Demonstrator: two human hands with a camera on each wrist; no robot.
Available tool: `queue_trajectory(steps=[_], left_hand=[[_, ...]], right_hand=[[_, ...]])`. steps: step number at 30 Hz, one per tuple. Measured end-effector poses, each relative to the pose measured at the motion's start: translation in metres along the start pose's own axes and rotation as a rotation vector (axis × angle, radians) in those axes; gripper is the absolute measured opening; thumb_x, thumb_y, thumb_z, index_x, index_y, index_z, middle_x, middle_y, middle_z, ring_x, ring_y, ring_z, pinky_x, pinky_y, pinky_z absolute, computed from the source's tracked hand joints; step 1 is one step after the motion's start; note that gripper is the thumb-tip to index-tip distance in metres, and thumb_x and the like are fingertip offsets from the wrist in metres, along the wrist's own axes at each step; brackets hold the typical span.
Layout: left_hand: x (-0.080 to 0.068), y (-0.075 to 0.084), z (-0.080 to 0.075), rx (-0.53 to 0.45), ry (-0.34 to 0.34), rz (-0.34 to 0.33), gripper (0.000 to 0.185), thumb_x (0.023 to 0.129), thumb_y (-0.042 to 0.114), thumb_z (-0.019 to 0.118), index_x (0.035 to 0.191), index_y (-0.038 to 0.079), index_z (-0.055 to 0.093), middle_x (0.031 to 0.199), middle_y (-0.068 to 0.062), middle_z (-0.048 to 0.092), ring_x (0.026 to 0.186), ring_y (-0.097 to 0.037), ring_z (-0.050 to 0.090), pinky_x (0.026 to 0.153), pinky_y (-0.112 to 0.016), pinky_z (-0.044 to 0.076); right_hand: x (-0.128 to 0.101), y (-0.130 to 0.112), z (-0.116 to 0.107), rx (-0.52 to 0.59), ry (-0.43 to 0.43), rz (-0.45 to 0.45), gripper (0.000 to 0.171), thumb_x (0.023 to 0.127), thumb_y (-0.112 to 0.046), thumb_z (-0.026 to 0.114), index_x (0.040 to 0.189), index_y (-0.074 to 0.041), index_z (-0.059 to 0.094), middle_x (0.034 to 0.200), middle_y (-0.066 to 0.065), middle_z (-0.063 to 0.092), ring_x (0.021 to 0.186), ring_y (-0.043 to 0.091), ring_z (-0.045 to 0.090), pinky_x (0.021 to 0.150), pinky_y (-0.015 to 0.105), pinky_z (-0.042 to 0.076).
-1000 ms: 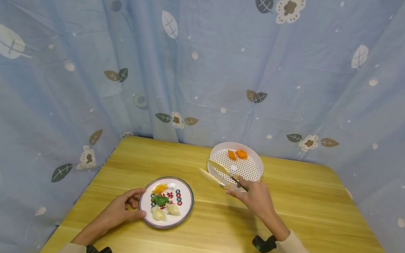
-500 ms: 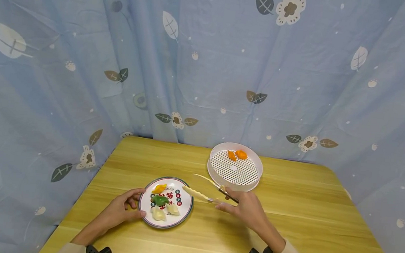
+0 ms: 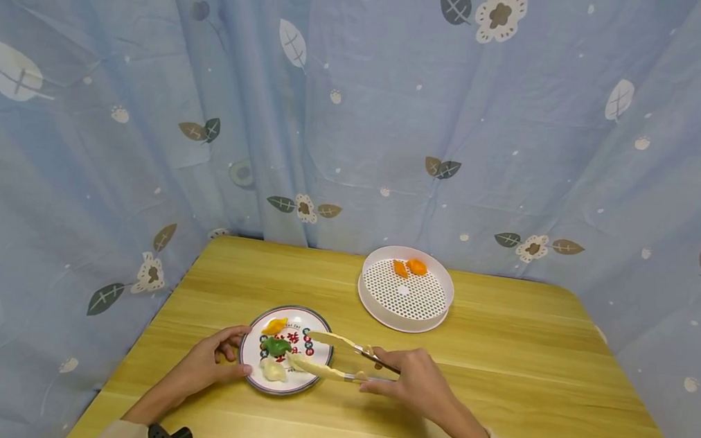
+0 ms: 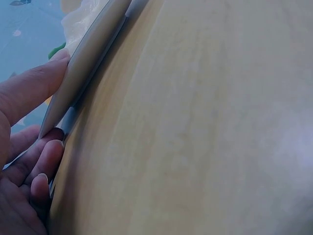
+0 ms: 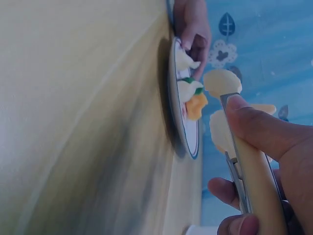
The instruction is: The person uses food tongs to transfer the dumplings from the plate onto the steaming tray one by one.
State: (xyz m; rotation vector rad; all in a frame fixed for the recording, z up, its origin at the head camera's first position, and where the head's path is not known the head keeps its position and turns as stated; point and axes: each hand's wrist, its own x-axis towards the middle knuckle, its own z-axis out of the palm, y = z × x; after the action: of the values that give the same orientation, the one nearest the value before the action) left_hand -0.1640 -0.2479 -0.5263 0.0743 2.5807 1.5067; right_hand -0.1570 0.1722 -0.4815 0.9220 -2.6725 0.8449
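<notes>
The right hand [image 3: 414, 381] grips a pair of cream tongs [image 3: 329, 356] by the handle end, fingers and thumb curled round both arms. The tongs reach over the plate [image 3: 314, 376], their two blades standing apart, the lower blade lying across the white dumplings [image 3: 273, 370] on the near side of the plate; I cannot tell whether it touches them. From the right wrist the thumb presses along the top arm of the tongs [image 5: 244, 161], with the plate [image 5: 182, 134] seen edge-on beyond.

The left hand [image 3: 213, 361] steadies the plate at its left rim, thumb and fingers curled against the edge. The left wrist view shows those fingers [image 4: 29, 90] pressed to the rim of the plate [image 4: 90, 54].

The plate sits toward the near left part of the desk [image 3: 500, 371], carrying an orange dumpling [image 3: 275, 325], a green one [image 3: 277, 345] and the white ones.

Farther back, near the far edge of the desk, stands a white round steamer tray [image 3: 436, 313] with a perforated floor, well apart from the plate. Two orange dumplings [image 3: 410, 267] lie at its far side. A blue curtain [image 3: 360, 108] with leaves and flowers hangs behind the desk.
</notes>
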Motion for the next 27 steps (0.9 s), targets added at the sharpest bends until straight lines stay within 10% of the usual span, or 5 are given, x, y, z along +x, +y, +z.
queue_trajectory(steps=[11, 27], left_hand=[[-0.001, 0.003, 0.001, -0.026, -0.003, 0.016, 0.081, 0.077, 0.027, 0.093, 0.146, 0.014, 0.055, 0.115, -0.008, 0.058, 0.094, -0.023, 0.05, 0.073, -0.029, 0.04], [-0.003, 0.001, 0.0, -0.038, 0.0, 0.019, 0.08, 0.077, 0.027, 0.093, 0.146, 0.014, 0.055, 0.114, -0.008, 0.057, 0.092, -0.023, 0.049, 0.072, -0.03, 0.039]], right_hand=[[-0.007, -0.004, 0.01, -0.052, -0.023, -0.003, 0.064, 0.08, -0.06, 0.081, 0.124, -0.015, 0.077, 0.114, -0.003, 0.074, 0.094, 0.004, 0.068, 0.076, 0.03, 0.058], [0.001, -0.006, 0.014, -0.055, -0.057, -0.008, 0.05, 0.083, -0.058, 0.078, 0.114, -0.02, 0.08, 0.091, -0.011, 0.075, 0.06, -0.001, 0.045, 0.055, 0.021, 0.041]])
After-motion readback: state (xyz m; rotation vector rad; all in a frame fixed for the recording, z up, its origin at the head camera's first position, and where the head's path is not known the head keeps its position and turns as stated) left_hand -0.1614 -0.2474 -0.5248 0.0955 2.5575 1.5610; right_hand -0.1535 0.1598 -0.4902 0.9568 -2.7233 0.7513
